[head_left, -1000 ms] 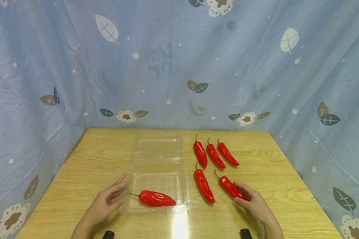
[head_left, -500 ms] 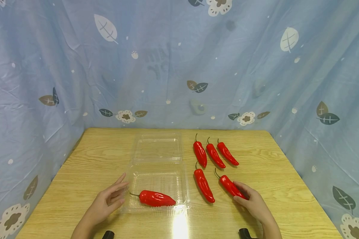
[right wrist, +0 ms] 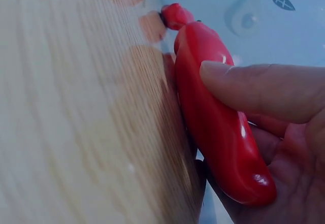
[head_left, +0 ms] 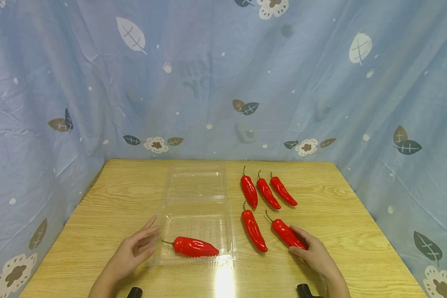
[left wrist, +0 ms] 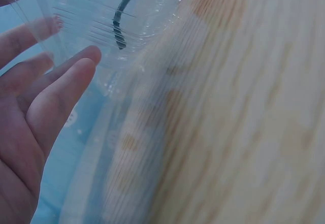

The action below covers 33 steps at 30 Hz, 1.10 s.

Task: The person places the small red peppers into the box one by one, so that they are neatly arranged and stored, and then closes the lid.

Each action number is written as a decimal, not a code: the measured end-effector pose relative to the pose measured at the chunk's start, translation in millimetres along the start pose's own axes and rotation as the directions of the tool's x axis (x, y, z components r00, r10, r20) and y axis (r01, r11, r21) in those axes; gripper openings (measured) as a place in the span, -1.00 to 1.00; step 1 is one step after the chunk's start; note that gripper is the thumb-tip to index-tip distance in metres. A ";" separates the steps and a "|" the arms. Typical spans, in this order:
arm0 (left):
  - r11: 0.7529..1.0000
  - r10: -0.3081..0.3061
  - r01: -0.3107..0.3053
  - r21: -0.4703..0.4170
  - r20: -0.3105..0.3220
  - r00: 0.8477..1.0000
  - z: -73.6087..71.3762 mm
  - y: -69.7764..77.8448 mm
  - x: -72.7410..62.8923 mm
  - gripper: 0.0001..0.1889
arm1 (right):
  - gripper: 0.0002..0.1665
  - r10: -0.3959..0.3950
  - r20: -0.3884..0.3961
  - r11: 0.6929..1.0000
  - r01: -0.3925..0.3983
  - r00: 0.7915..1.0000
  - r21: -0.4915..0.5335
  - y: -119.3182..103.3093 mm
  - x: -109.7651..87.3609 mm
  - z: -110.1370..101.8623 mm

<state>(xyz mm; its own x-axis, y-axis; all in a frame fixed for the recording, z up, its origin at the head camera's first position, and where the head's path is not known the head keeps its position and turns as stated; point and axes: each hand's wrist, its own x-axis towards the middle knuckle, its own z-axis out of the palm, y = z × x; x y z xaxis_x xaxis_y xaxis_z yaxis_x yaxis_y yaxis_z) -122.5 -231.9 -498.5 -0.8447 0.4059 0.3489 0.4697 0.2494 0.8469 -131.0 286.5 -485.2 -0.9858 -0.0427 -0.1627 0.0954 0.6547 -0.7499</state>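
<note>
At the left edge of a clear plastic clamshell box [head_left: 231, 231], my left hand [head_left: 128, 253] has its fingertips right at the box wall, fingers loosely extended. One red chili pepper [head_left: 193, 247] lies sideways in the box's near half, its dark stem toward that hand. My right hand [head_left: 314, 253] grips another red chili pepper [right wrist: 218, 112] by its lower end, thumb on one side and fingers on the other. The pepper's stem points away toward the back left. In the right wrist view it lies close over the wooden table [right wrist: 91, 112].
The box's lid [head_left: 197, 184] lies folded back behind its base. Between the box and my right hand is a loose red pepper [head_left: 254, 231]. Three more lie behind, the leftmost pepper [head_left: 249, 191] beside two others. A patterned blue curtain [head_left: 216, 82] surrounds the table.
The pepper in my right hand has shifted very slightly, its stem tip a little to the left, and the hand has moved slightly left with it. My left hand has stayed still.
</note>
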 end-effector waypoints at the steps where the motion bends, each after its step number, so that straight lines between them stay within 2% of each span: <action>1: 1.000 -0.007 0.007 0.000 0.000 1.000 -0.2 0.1 0.0 -0.48 | -0.19 0.001 0.001 1.000 -0.001 1.000 0.000 -0.4 -0.4 0.0; 4: 1.000 -0.006 0.006 -0.002 0.001 1.000 -0.5 0.4 0.0 -0.47 | -0.18 -0.002 0.004 1.000 0.002 1.000 -0.002 -1.2 -1.3 0.1; 10: 0.999 0.038 -0.038 -0.011 -0.014 0.999 0.5 1.4 0.4 -0.47 | -0.20 0.004 -0.009 1.000 -0.004 1.000 -0.009 0.2 0.6 1.0; 24: 0.999 0.034 -0.034 -0.031 -0.008 0.999 0.1 1.2 1.3 -0.47 | -0.26 0.022 -0.056 1.000 -0.022 0.998 0.010 1.4 1.9 1.6; 33: 0.998 0.051 -0.051 -0.038 -0.007 0.999 0.6 0.3 1.4 -0.47 | -0.29 0.036 -0.074 0.998 -0.032 0.997 0.052 1.4 2.1 1.8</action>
<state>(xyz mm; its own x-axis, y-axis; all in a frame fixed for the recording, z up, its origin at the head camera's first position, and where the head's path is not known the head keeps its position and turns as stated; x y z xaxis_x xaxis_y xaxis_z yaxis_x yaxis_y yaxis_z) -123.3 -230.8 -498.0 -0.8213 0.4120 0.3946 0.5024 0.1945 0.8425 -132.7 286.0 -487.8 -0.9892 0.0364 -0.1417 0.1339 0.6155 -0.7767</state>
